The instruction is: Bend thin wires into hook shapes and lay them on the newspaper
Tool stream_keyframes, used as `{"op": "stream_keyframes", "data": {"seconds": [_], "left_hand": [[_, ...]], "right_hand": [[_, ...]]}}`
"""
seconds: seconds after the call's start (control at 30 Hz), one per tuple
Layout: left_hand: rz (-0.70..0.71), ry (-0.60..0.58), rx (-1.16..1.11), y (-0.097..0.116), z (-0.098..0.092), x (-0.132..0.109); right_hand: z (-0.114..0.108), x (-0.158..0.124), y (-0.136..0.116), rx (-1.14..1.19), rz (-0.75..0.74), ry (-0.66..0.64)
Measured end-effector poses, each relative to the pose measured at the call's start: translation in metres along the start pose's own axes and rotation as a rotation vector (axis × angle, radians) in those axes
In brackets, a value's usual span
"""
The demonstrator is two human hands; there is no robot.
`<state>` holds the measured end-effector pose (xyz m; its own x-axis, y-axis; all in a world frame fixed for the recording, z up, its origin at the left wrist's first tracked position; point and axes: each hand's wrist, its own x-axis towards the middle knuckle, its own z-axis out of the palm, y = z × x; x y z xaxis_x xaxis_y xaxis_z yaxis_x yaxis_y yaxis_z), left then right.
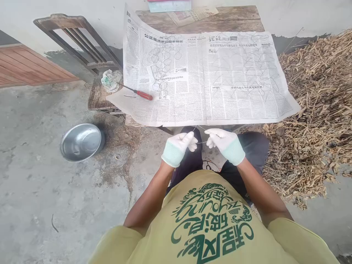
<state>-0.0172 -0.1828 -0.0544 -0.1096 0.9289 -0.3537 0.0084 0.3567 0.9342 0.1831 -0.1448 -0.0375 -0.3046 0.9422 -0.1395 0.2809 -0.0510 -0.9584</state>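
Note:
My left hand [181,143], in a white glove with a pale green cuff, pinches one side of a thin wire loop [202,142]. Gloved the same way, my right hand [221,141] pinches the loop's other side. Both hands are over my lap, just below the near edge of a spread newspaper [176,113]. Several small wire rings [162,68] lie linked on the paper's left page. On the right page are larger bent wire pieces [250,55]. A screwdriver [143,95] with a red handle rests on the paper's left side, near a small white strip [151,75].
A wooden chair [95,99] stands at the left, with a crumpled plastic bag [110,80] on it. Below it on the concrete floor is a metal basin [81,142]. Dried plant stalks [319,110] are heaped at the right. A box [169,6] sits at the wooden table's [236,18] back.

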Motion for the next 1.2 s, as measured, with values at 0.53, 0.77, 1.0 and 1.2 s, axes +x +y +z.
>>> {"op": "stream_keyframes", "data": {"seconds": [0.53, 0.77, 1.0, 1.2], "left_hand": [[-0.006, 0.134, 0.045, 0.008, 0.001, -0.007], [-0.034, 0.183, 0.156, 0.015, 0.006, 0.004], [0.136, 0.201, 0.571, 0.081, -0.015, 0.048], [0.310, 0.205, 0.575, 0.141, -0.020, 0.159]], "right_hand": [[0.001, 0.004, 0.010, 0.138, 0.052, 0.034], [-0.002, 0.006, 0.008, 0.140, 0.036, 0.032], [-0.013, 0.000, 0.015, 0.046, 0.046, -0.101], [-0.006, 0.008, 0.035, -0.301, -0.008, -0.415]]}}
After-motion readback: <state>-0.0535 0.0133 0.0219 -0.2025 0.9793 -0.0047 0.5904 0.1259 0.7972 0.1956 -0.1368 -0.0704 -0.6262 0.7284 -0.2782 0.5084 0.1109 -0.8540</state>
